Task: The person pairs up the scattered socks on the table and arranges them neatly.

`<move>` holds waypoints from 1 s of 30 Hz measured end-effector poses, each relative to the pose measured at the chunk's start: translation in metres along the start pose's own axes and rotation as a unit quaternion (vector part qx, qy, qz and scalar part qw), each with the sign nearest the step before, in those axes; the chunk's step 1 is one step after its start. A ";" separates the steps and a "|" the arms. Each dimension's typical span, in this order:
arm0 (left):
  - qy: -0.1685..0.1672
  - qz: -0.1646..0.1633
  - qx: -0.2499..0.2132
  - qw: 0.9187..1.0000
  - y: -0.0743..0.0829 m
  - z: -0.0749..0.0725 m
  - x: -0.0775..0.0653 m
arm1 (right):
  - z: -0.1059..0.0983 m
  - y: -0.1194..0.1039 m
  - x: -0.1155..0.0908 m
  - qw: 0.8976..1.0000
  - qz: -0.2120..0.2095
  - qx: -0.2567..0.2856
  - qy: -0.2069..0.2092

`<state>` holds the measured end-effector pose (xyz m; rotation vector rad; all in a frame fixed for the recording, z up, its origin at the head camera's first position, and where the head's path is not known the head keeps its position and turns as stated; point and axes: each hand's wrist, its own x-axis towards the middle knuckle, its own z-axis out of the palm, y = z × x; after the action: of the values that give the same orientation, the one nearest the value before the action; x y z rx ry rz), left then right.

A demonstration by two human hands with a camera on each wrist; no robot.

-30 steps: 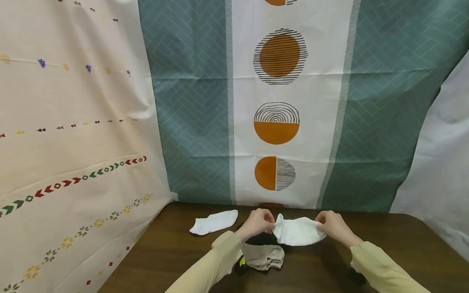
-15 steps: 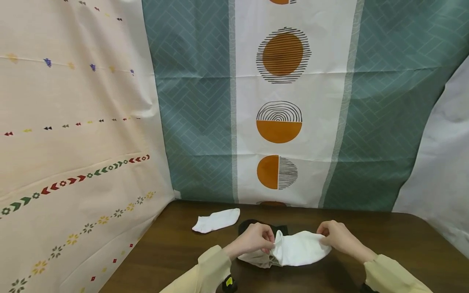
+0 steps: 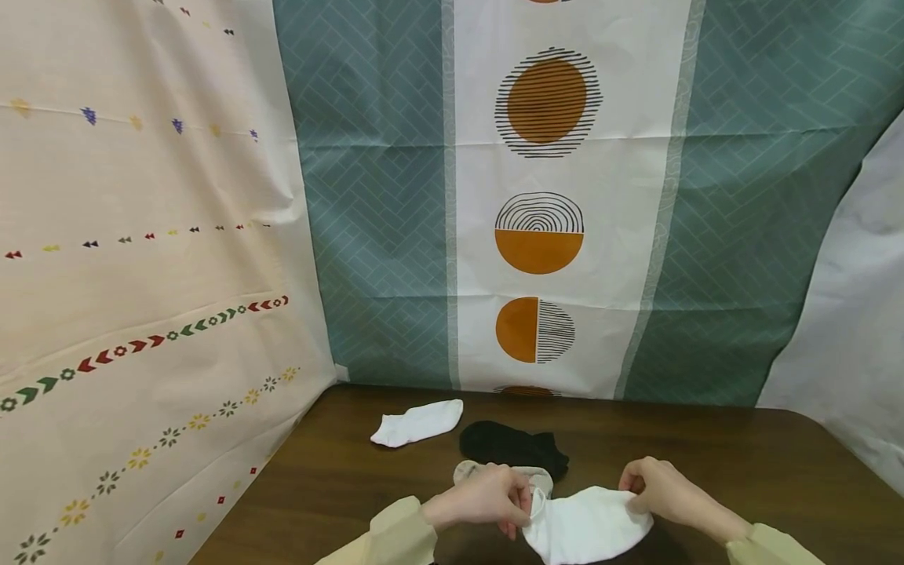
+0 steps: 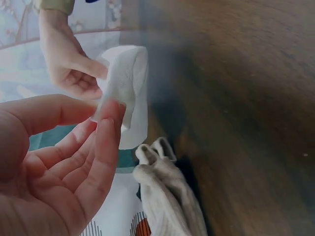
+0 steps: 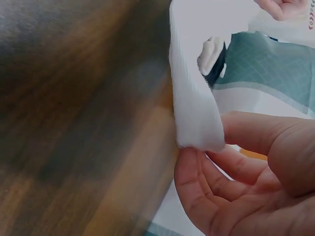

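Note:
A white sock (image 3: pixel 589 524) is stretched between both hands, low over the front of the table. My left hand (image 3: pixel 487 498) pinches its cuff end between thumb and fingertips, which shows close up in the left wrist view. The other end is pinched by my right hand (image 3: pixel 660 494); in the right wrist view thumb and fingers grip the white fabric (image 5: pixel 194 108). Just behind the left hand lies a beige sock (image 3: pixel 542 477), partly hidden by that hand and the white sock. A black sock (image 3: pixel 512 446) lies flat beyond it.
Another white sock (image 3: pixel 417 424) lies flat at the back left of the brown wooden table (image 3: pixel 339 502). A patterned cream cloth (image 3: pixel 162 377) hangs along the left side, and a green and white curtain (image 3: pixel 381 314) stands behind the table's far edge.
Both hands have drawn the white sock toward the front edge and slightly right, still holding it at both ends. The black sock, earlier mostly covered by the hands, now shows fully.

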<state>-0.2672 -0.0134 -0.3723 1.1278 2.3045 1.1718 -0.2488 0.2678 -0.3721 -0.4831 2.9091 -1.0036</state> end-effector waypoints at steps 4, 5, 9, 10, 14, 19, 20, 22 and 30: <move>-0.008 0.006 0.009 1.000 -0.003 0.001 -0.003 | 0.003 0.002 -0.002 1.000 0.007 0.000 -0.007; -0.010 0.006 0.008 1.000 -0.003 0.001 -0.003 | 0.004 0.002 -0.002 1.000 0.005 -0.001 -0.009; -0.022 -0.006 0.001 1.000 -0.006 0.001 -0.005 | 0.005 0.003 -0.005 0.999 -0.002 0.006 -0.033; -0.025 -0.010 -0.003 1.000 -0.007 0.002 -0.005 | 0.006 0.003 -0.005 0.999 -0.004 0.010 -0.040; -0.040 -0.020 0.001 0.999 -0.012 0.006 -0.006 | 0.008 0.005 -0.008 0.997 -0.005 0.029 -0.070; -0.056 -0.037 0.014 0.998 -0.014 0.009 -0.009 | 0.011 0.008 -0.011 0.994 0.006 0.025 -0.108; -0.057 -0.039 0.015 0.997 -0.014 0.009 -0.010 | 0.011 0.008 -0.011 0.993 0.013 0.021 -0.113; -0.057 -0.043 0.016 0.997 -0.015 0.007 -0.010 | 0.011 0.008 -0.011 0.992 0.021 0.012 -0.122; -0.026 -0.025 0.026 0.999 -0.021 -0.006 -0.008 | 0.003 0.001 -0.007 0.995 0.011 -0.006 -0.103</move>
<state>-0.2761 -0.0300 -0.3856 1.0998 2.3216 1.0585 -0.2417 0.2683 -0.3757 -0.5199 2.7326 -0.8770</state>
